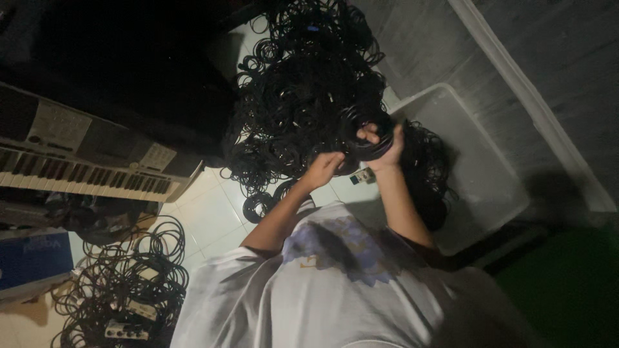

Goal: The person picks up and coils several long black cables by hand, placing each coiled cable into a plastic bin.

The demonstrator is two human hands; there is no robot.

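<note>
My right hand [385,147] grips a coil of black cable [366,132], held up in front of my white printed shirt [335,283]. My left hand [322,169] is closed just below and left of that coil, on a dark strand of the same cable; the dim light hides the exact hold. Both hands hover over a large heap of black cable coils [303,84] lying on the white tiled floor [206,216].
A clear plastic bin [480,171] stands to the right against a grey wall, with more cables at its left side. An electronic keyboard [84,164] sits at the left. Loose cables with pale connector boxes [126,293] lie at the lower left, beside a blue box [32,258].
</note>
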